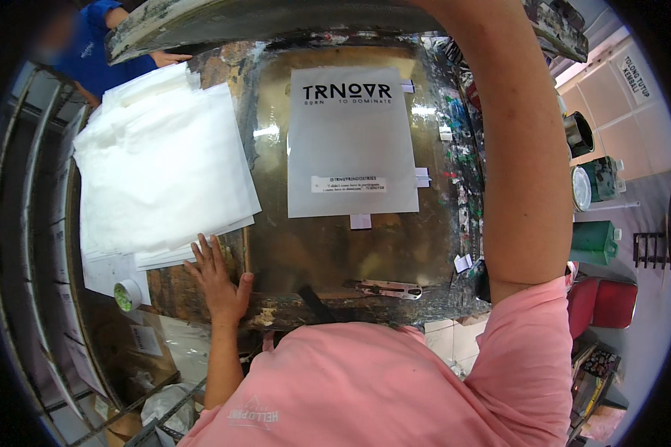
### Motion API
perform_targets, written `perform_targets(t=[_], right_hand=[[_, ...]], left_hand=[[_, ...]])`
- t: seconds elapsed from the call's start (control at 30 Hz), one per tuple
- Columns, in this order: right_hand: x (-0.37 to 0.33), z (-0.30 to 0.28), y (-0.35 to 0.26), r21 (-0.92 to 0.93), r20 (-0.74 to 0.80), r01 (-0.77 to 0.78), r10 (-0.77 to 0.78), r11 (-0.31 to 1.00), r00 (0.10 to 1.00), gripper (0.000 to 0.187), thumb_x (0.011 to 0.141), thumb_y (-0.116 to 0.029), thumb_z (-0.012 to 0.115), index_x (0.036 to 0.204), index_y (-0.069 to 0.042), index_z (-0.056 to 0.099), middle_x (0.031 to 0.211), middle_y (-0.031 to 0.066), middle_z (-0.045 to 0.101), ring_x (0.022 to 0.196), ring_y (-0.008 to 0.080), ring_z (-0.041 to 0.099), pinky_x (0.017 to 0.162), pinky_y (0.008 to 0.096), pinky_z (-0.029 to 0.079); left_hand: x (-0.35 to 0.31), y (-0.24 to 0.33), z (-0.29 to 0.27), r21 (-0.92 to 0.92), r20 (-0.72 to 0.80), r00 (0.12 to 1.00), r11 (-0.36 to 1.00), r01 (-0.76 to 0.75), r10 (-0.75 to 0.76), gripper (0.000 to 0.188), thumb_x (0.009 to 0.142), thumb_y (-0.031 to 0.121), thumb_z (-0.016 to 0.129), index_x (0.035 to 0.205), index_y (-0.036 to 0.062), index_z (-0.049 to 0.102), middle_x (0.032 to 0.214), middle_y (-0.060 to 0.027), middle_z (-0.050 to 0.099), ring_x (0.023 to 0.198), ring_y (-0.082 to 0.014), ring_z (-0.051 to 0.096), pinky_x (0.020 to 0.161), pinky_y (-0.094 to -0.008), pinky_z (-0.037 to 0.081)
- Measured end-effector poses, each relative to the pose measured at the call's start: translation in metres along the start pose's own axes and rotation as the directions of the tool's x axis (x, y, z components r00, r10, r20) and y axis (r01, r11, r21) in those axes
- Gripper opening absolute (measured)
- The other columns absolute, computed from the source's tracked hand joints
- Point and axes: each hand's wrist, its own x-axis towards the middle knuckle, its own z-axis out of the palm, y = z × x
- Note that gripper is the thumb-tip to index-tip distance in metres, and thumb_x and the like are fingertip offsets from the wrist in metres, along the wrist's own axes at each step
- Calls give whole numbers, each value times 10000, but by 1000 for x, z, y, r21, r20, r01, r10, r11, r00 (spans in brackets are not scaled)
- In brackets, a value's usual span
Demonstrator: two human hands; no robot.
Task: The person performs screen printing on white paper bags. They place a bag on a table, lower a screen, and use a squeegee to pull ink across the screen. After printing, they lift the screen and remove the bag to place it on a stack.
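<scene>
My left hand (220,287) lies flat with its fingers spread on the worn table edge, fingertips at the near corner of a stack of white, translucent sheets or bags (160,164). My right arm reaches up past the far edge of the picture, beside a raised frame (224,28); the hand itself is out of sight. Between the arms, a single frosted bag or sheet (350,145) with black print at its top and a smaller printed strip lower down rests on a shiny brownish board (335,253). Small pale tabs (360,221) sit along its lower and right edges.
A utility knife (388,289) lies at the board's near edge. A tape roll (127,295) stands by the stack. Another person in a blue top (119,63) is at far left, one hand on the table. Green containers (595,242) and a red chair (611,303) stand right.
</scene>
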Motion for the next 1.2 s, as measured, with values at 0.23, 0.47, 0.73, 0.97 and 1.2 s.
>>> perform_targets(t=[0.23,0.47,0.73,0.97,1.2], right_hand=[[5,-2,0,28,119,-70,66,997,991,584,1004,-485,449,615,-78,606,532,31,521,510,159,456,496,377,429],[14,-5,-24,-175,82,-237,254,956,964,593,994,-509,448,656,-63,643,630,81,610,579,168,531,538,378,463],[13,-5,-7,-26,57,-109,110,994,992,614,983,-514,468,724,-6,696,767,153,681,729,225,637,681,433,540],[14,-10,-9,-12,127,-130,130,991,983,566,994,-501,470,721,-49,672,676,59,577,631,167,525,564,368,459],[13,-5,-11,-2,113,-99,98,995,989,531,1004,-488,470,709,-81,640,643,18,534,594,124,457,516,329,407]], left_hand=[[2,3,-4,14,87,996,1000,12,-13,1066,987,777,506,1734,76,212,1804,-205,156,1667,-434,101,1309,-665,-26],[5,4,-6,53,119,993,998,16,-23,1060,980,750,540,1728,66,231,1804,-213,148,1667,-434,100,1309,-668,-9],[4,6,-7,79,120,992,997,21,-31,1015,1008,748,495,1731,83,239,1809,-192,145,1670,-421,97,1322,-645,1],[4,8,-8,79,121,992,997,24,-34,1019,1009,770,471,1731,88,240,1811,-185,143,1671,-413,97,1324,-638,-1],[4,8,-9,88,125,991,996,28,-39,1006,1005,744,513,1732,100,245,1812,-185,139,1670,-413,102,1327,-634,5]])
